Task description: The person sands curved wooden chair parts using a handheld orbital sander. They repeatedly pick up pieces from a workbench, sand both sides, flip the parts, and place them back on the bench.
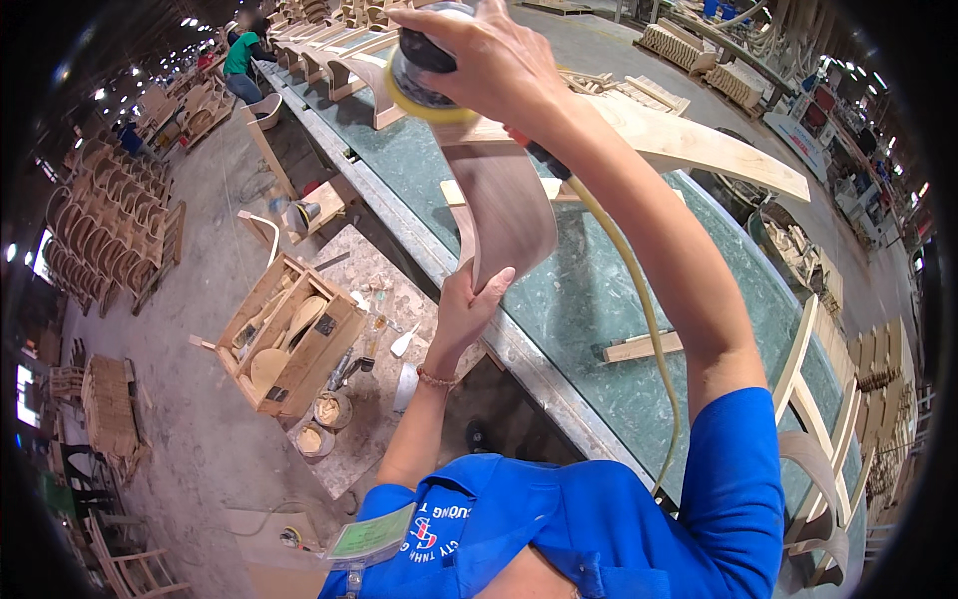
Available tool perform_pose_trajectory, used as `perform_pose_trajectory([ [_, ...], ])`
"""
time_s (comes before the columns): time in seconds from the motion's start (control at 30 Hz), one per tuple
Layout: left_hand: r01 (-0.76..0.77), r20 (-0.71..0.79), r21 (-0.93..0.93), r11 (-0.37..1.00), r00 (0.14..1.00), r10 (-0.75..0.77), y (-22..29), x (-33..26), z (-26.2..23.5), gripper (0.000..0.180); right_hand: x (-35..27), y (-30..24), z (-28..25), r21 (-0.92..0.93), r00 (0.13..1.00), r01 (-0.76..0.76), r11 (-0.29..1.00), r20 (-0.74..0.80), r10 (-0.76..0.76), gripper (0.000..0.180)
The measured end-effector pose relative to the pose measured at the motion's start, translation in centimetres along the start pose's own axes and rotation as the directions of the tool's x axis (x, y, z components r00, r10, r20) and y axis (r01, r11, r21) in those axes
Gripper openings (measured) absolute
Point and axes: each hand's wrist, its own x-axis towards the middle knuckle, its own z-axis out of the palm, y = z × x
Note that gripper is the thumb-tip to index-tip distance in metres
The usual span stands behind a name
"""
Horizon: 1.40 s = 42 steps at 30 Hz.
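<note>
My right hand [504,65] is closed over a round orbital sander [419,72] with a black body and yellow pad rim. The pad meets the upper end of a curved brown wooden chair part [504,205]. Down at its lower end, my left hand [469,307] grips that part, thumb on the front face and fingers mostly hidden behind it. A yellow hose [639,290] trails from the sander along my right forearm. The chair part is held tilted above a green-topped workbench [589,299].
Pale chair frames [718,155] lie along the bench, with a short wooden strip [644,346] nearer me. Left of the bench, a low table [344,464] carries a wooden toolbox [284,334] and two small tins [321,424]. Far left are stacked curved parts [110,225]; a person in green [241,55] stands farther along.
</note>
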Motion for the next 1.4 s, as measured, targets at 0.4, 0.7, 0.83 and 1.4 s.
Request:
perform_pose_trajectory([
  [0.4, -0.027, 0.015, 0.027, 0.999, 1.000, 0.026, 0.0, -0.8, -0.1, 0.029, -10.1, 1.7, -7.5, -0.209, 0.970, -0.149, 0.967, 0.160, 0.184, 0.069],
  [0.7, 0.054, 0.056, 0.034, 0.998, 0.997, -0.056, 0.2, -1.3, -0.3, 0.028, -8.9, -1.0, -6.0, -0.209, 0.961, -0.110, 0.972, 0.226, 0.157, 0.062],
  [0.83, -0.040, -0.020, 0.015, 0.999, 0.999, 0.040, -0.6, -1.5, 0.0, 0.031, -10.6, 1.2, -8.1, -0.234, 0.973, -0.144, 0.962, 0.145, 0.180, 0.067],
  [1.4, -0.025, 0.007, 0.018, 1.000, 1.000, 0.025, -0.9, -1.9, 0.7, 0.032, -2.6, -3.7, -1.8, -0.106, 0.981, -0.068, 0.992, 0.176, 0.086, 0.063],
])
